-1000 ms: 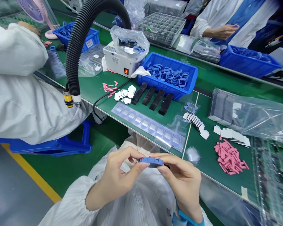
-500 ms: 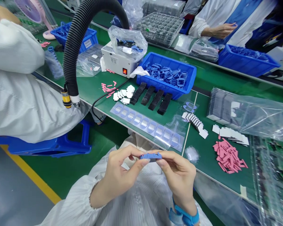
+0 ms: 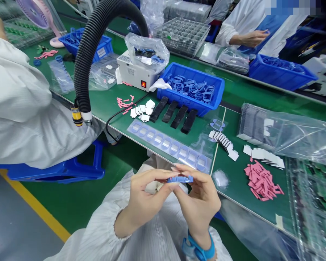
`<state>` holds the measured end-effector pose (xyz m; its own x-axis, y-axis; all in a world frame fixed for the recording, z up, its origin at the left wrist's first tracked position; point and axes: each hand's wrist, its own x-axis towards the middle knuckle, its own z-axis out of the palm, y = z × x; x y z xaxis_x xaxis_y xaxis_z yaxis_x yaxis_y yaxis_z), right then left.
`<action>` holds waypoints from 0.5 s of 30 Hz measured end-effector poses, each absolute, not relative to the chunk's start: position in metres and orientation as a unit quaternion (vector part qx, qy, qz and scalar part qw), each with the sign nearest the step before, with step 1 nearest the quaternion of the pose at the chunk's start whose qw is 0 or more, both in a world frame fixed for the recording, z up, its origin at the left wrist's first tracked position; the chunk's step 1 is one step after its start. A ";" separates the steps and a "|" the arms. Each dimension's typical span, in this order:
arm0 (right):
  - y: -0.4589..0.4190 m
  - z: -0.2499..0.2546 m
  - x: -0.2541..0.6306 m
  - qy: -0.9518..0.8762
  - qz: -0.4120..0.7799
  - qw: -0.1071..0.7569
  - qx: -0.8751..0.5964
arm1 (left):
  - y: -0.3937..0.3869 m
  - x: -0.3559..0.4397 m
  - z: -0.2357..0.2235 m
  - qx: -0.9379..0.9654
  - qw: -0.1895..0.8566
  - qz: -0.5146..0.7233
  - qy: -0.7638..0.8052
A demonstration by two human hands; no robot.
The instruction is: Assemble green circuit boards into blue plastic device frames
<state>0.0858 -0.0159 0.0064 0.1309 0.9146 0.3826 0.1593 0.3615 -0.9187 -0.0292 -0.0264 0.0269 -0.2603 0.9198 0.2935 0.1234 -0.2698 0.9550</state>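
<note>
- Got a small blue plastic part being held up between both hands, in front of the person's chest and just below the bench's front edge.
- Left hand is pinching the part's left end between thumb and fingertips, with the fingers curling in close together.
- Right hand is pinching the other end, fingers bending over it, and a blue wrist strap is wrapping around that wrist.
- Nearest on the green bench, a clear strip of pale blue frames is lying just past the hands.
- Behind that, four black strips are lying side by side, next to white pads and small pink pieces.
- Off to the right, a bigger pink pile is sitting near a row of white pads.
- A blue bin of blue frames is sitting against the black strips, right beside a white box with a glowing red switch.
- Across the bench, a co-worker's hand is hovering over a clear bag.
</note>
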 end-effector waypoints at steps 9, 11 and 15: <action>-0.018 0.009 0.093 -0.550 0.364 0.585 -0.472 | -0.023 -0.032 0.027 0.584 0.259 0.577 0.509; -0.018 0.009 0.093 -0.548 0.364 0.586 -0.473 | -0.022 -0.032 0.027 0.587 0.257 0.576 0.508; -0.018 0.012 0.097 -0.551 0.386 0.574 -0.468 | -0.022 -0.032 0.026 0.584 0.271 0.566 0.515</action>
